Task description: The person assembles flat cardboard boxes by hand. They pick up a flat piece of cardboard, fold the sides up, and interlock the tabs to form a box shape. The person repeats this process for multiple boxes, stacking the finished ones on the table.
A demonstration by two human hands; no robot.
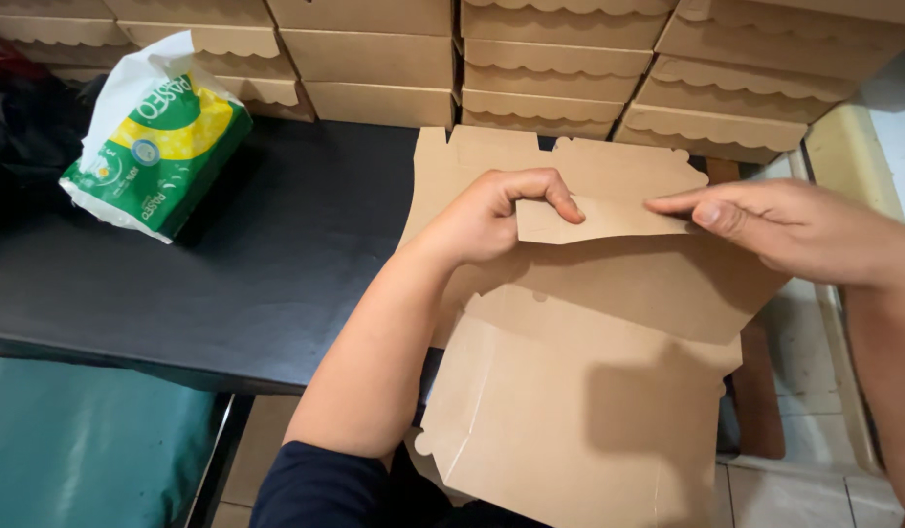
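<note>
**Both hands on a flat box blank**

Left hand [491, 210] pinches a flap [594, 220] of the brown box blank [579, 391], thumb under, fingers curled over the top edge. Right hand [794, 230] presses the flap's other end with straight fingers; a full grasp can't be told. Blank lies unfolded, partly on the dark surface [266, 264], partly hanging over its near edge below the hands. Nothing inside it. Beyond the hands: stacks of folded brown boxes [540, 68] with scalloped edges, closed, contents hidden. Far left of the left hand: soft tissue pack [159, 147], green, yellow and white, lying tilted on the surface. Tiled floor [814, 489] under the right hand.
</note>
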